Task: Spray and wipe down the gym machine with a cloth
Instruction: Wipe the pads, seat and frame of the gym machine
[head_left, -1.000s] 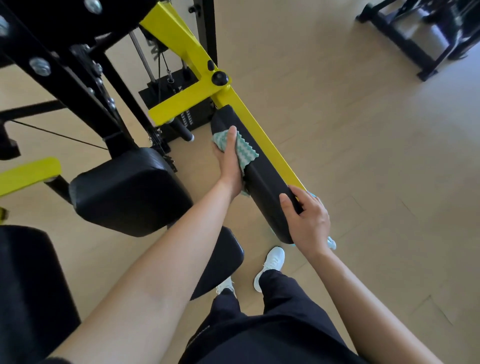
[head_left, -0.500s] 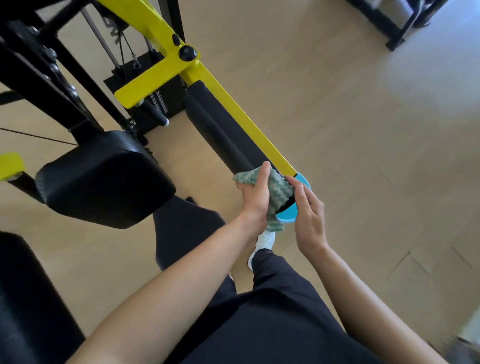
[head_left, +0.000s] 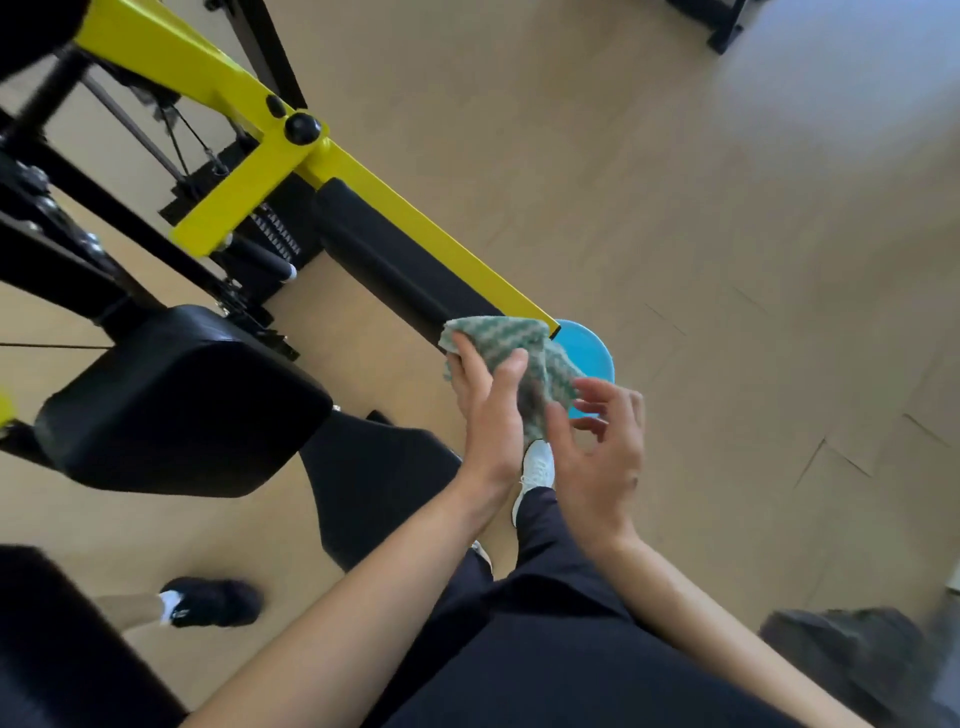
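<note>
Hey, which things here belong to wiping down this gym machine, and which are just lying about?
Job: green-and-white cloth, left hand gripping it, right hand open beside it, black arm pad, yellow machine arm.
Lying about: dark blurred object on the floor, another person's black shoe, blue round object (purpose unclear).

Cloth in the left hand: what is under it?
The cloth lies over the near end of the black pad, gripped by the left hand. A blue round thing shows just beyond it. The pad's tip itself is covered.
</note>
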